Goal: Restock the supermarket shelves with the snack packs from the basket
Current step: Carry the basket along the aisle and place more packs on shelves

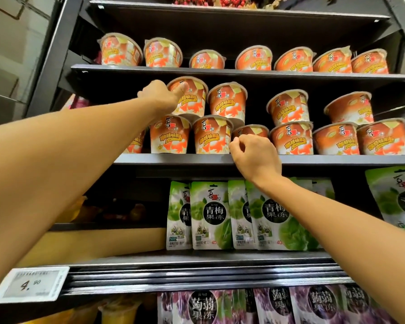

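Note:
Orange jelly cups fill two shelves, and on the middle shelf (197, 159) they are stacked two high. My left hand (160, 95) reaches up and grips the upper-left stacked cup (192, 99), thumb across its lid. My right hand (255, 155) sits at the shelf edge with fingers curled in front of a low cup (253, 130) set back in the row; I cannot tell whether it grips that cup. The basket is out of view.
The upper shelf (220, 70) carries a single row of the same cups. Green pouches (211, 216) stand on the shelf below and purple pouches (204, 307) lower still. A price tag (31, 285) reading 4.90 sits at the lower left.

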The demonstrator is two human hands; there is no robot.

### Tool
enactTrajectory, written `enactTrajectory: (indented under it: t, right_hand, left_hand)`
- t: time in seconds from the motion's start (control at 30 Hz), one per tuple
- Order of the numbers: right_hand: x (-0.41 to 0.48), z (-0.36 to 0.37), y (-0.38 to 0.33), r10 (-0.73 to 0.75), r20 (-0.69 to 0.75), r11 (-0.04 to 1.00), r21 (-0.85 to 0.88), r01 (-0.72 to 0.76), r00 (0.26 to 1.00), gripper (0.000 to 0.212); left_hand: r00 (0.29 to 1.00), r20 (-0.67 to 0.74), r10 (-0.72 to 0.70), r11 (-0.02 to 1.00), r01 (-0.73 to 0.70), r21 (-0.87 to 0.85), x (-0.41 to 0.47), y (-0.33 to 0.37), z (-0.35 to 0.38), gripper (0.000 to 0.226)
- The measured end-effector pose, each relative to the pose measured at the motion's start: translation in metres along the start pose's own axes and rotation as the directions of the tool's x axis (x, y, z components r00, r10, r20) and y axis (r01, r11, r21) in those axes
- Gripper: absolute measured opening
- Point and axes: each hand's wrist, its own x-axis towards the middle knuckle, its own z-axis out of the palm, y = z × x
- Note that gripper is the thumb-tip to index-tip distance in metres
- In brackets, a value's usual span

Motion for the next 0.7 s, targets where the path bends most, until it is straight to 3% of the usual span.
enactTrajectory:
  t: [0.1,0.17,0.3,0.43,0.7]
  right_hand:
    - [0.001,-0.003,0.0,0.005,0.014,1.0,0.011,-0.005,1.0,0.042]
    - [0.003,-0.009,0.001,0.012,0.047,0.999,0.035,-0.013,0.999,0.038]
    - [-0.012,-0.022,-0.006,0.074,0.023,0.977,0.201,-0.077,0.997,0.025]
    - [-0.066,-0.042,-0.021,0.205,-0.02,0.89,0.419,-0.178,0.978,0.019]
    - [-0.276,-0.092,-0.057,0.311,0.302,0.583,0.688,-0.432,0.901,0.02]
  left_hand:
    - [0.98,-0.19,0.057,0.998,-0.058,-0.002,-0.019,0.0,-0.009,0.059]
    - [0.973,-0.215,0.088,0.987,-0.114,-0.112,-0.042,0.0,-0.014,0.04]
    - [0.993,-0.04,0.11,0.95,-0.117,-0.288,-0.108,-0.011,-0.015,0.035]
    - [0.982,0.187,0.04,0.915,0.039,-0.401,-0.186,-0.04,-0.012,0.028]
    - [0.853,0.503,-0.138,0.837,0.372,-0.401,-0.402,-0.111,0.008,0.028]
